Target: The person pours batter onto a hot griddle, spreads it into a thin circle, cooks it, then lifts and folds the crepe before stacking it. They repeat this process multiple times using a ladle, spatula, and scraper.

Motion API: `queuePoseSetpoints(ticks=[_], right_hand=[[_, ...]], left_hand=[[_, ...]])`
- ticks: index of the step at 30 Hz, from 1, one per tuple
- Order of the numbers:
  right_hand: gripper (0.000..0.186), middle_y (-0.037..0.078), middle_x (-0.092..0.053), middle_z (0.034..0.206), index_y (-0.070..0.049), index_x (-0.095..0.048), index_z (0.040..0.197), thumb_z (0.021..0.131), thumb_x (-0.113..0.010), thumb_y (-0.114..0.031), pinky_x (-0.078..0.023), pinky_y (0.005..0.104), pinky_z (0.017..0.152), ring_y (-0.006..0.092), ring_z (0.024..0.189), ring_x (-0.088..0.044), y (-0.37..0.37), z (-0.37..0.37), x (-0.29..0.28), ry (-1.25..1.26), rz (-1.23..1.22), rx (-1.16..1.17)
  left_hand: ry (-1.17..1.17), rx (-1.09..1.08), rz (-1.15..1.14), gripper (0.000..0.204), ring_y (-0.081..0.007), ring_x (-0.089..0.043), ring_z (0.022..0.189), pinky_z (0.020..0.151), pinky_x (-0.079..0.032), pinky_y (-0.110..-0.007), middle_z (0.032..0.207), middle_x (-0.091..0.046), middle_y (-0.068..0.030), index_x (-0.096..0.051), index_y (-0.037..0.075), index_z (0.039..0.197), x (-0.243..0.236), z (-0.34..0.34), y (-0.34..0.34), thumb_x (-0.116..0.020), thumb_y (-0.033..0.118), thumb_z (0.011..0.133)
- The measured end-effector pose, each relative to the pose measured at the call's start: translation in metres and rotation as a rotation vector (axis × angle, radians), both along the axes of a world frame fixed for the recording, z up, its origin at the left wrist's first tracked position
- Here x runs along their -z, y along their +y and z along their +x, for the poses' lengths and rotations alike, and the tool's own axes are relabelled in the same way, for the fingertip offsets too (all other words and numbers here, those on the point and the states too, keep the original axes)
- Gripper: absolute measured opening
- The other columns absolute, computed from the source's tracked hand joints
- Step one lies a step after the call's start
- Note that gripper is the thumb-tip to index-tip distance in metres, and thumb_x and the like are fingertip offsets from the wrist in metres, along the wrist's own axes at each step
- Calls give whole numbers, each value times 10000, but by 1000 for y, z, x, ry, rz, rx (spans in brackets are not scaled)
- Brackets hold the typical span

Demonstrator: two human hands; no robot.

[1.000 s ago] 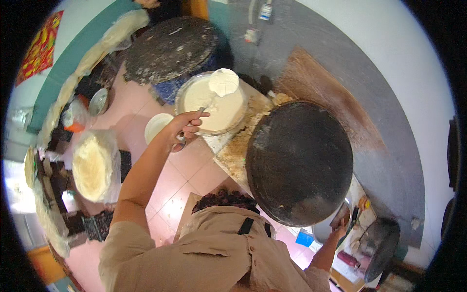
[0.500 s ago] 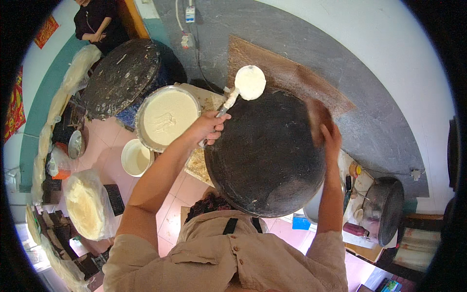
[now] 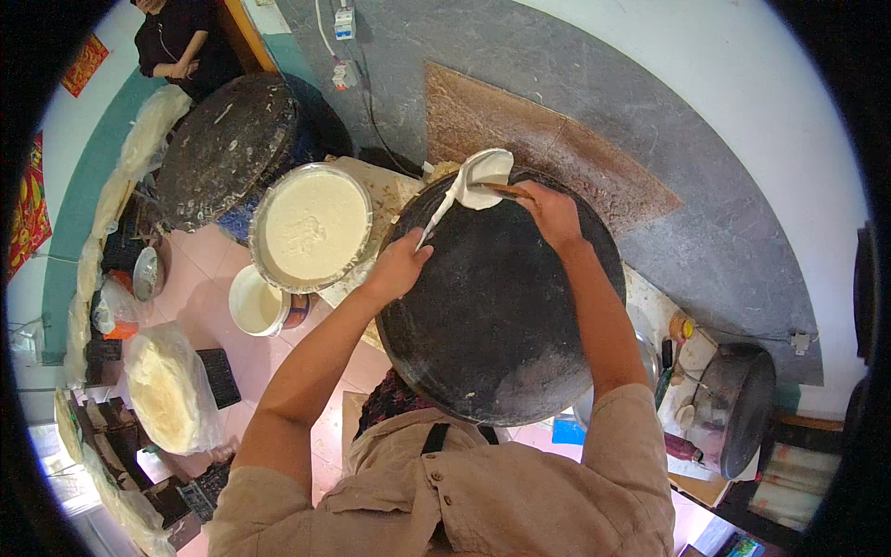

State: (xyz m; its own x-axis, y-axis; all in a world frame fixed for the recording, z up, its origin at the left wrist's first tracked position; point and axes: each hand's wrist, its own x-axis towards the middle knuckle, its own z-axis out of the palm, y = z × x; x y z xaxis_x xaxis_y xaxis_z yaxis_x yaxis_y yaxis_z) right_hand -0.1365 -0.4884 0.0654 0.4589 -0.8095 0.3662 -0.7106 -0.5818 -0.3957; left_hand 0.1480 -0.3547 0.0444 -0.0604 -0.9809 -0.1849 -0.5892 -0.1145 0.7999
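You have the black round griddle (image 3: 501, 306) in front of your torso; take it as landmark. Left hand (image 3: 397, 265), over the griddle's left edge: fingers closed round the handle of a batter-coated ladle (image 3: 489, 167). Right hand (image 3: 554, 215), above its far right part: gripping a flat brown scraper (image 3: 509, 190). The ladle's bowl hangs tilted over the griddle's far rim, the scraper's end overlapping it; whether they press together, you cannot tell from here.

Risk, judged: batter may drop beyond the griddle's far rim, since the bowl tilts right at that edge. A hard scraper stroke could twist the ladle in your left grip; batter on the shaft may make it slip. Surface heat unknown; a low right forearm might touch the griddle.

Count, near to far: griddle, 1; ladle, 1; scraper, 1. Left of the griddle: metal basin (image 3: 257, 252) of pale batter (image 3: 325, 204), 1; white bucket (image 3: 239, 308), 1, lower; bagged pale round stack (image 3: 165, 390), 1, farther left, layers not countable. Beyond the basin from the griddle: dark round lid (image 3: 223, 148), 1; another person (image 3: 176, 37), 1, farthest.
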Motion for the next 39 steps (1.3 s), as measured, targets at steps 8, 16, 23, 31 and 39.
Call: queuePoseSetpoints(ticks=[8, 16, 23, 31, 39], right_hand=[[250, 123, -693, 939, -160, -621, 1130, 893, -642, -234, -529, 439, 697, 345, 845, -668, -9, -26, 21, -60, -74, 232], [228, 154, -684, 902, -142, -624, 1097, 888, -653, -231, -522, 456, 685, 369, 818, -663, 2, -17, 19, -172, -59, 319], [255, 148, -688, 935, -147, -639, 1117, 866, -684, -169, -533, 416, 678, 368, 842, -667, 33, -24, 13, -113, 55, 155], [308, 183, -695, 938, -85, -633, 1152, 883, -674, -230, -530, 444, 693, 382, 829, -671, 12, -43, 25, -56, 33, 445], [339, 187, -685, 991, -95, -589, 1198, 901, -628, -256, -529, 480, 740, 381, 892, -660, -44, 0, 54, 136, 91, 482]], left_hand=[[273, -42, 129, 338, -146, -490, 481, 420, -415, -308, 711, -476, -38, -503, 77, 1299, -6, -11, 11, -501, 239, 1002], [720, -110, 321, 338, -51, -344, 415, 351, -318, -236, 653, -367, 44, -501, 103, 1312, -17, -15, 23, -496, 263, 1015], [996, -83, 447, 360, -38, -332, 406, 335, -309, -218, 667, -376, 49, -481, 68, 1339, -28, -14, 16, -436, 259, 1037], [1469, -17, 583, 417, -1, -305, 371, 273, -294, -173, 676, -370, 47, -387, 29, 1406, -55, -7, 21, -363, 262, 1062], [1728, 89, 585, 389, -8, -310, 345, 262, -309, -172, 677, -372, 40, -403, 4, 1369, -90, 4, 45, -336, 237, 1065]])
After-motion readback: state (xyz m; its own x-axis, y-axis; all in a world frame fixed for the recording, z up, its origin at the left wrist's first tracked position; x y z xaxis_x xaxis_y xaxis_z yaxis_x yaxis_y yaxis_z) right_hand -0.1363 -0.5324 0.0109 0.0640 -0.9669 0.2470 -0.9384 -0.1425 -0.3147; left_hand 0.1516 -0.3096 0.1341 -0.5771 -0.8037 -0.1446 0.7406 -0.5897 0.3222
